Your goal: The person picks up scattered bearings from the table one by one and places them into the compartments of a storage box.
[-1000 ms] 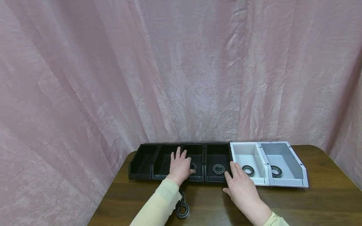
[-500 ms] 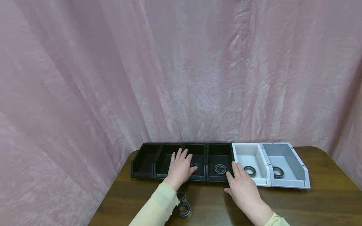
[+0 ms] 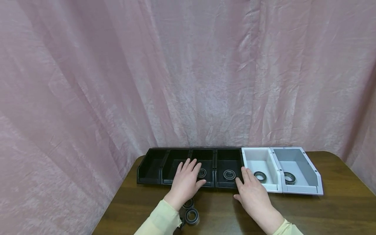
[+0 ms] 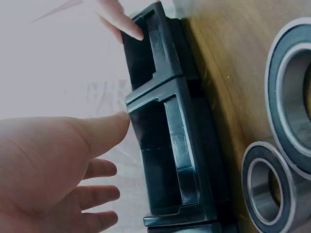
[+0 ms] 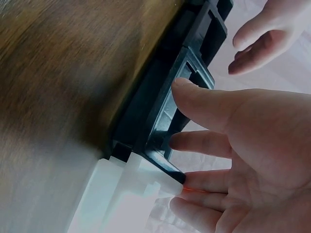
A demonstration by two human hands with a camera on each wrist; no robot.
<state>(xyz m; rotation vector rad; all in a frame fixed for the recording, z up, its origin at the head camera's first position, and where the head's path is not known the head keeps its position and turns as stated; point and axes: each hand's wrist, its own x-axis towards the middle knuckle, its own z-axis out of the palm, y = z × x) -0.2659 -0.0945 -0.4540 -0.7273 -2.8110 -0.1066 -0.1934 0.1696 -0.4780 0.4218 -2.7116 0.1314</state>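
My left hand [image 3: 185, 181] hovers with spread fingers over the front of the black bins [image 3: 148, 180] and holds nothing. My right hand [image 3: 253, 196] has its fingertips at the border between the last black bin and the white bin [image 3: 271, 187]; its fingers are extended around nothing. One ball bearing [image 3: 201, 173] lies in the third black bin, just right of my left fingers. Another bearing [image 3: 229, 175] lies in the fourth. The white bin has a bearing [image 3: 260, 177], and so does the grey bin [image 3: 312, 182], where a bearing [image 3: 289, 178] sits near its left wall.
On the wooden table [image 3: 337, 209], below my left wrist, a larger bearing [image 3: 192, 216] and another bearing [image 3: 188, 203] lie together, seen close in the left wrist view. A dark object by the sleeve is mostly hidden. A pink curtain [image 3: 205, 81] hangs behind the bins.
My left hand has drawn back slightly toward me, uncovering more of the bearing in the third bin and those on the table. My right hand has barely moved.
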